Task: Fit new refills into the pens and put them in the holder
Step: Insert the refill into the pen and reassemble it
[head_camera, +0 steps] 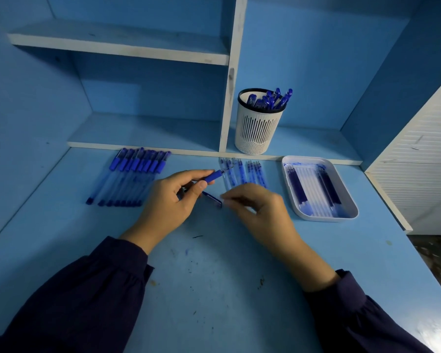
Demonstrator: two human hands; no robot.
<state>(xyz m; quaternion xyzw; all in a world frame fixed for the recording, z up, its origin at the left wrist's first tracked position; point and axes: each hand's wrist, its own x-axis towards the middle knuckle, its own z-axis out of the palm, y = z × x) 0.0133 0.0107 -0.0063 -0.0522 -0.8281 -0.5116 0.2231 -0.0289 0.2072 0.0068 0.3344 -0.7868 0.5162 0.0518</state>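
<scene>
Over the worktop (214, 276), the left hand (167, 200) pinches a pen (215, 176), tip aimed up-right at the refills (242, 173) just beyond; the nearer right hand (261, 208) curls at a blurred blue piece (213, 199), grip unclear; holder (257, 128) behind.

Taking the gap on the desk (214, 276) between the left hand (173, 197), a pen (214, 176) in it, and the right hand (260, 207) as the dial's centre: a row of pens (130, 178) lies at 10 o'clock, loose refills (242, 173) side by side at 1, and a tray (326, 218) with more refills (313, 189) in it between 2 and 3. Behind the loose refills, up on the low shelf (163, 133), stands the holder (259, 128), more pens (273, 99) in it.
</scene>
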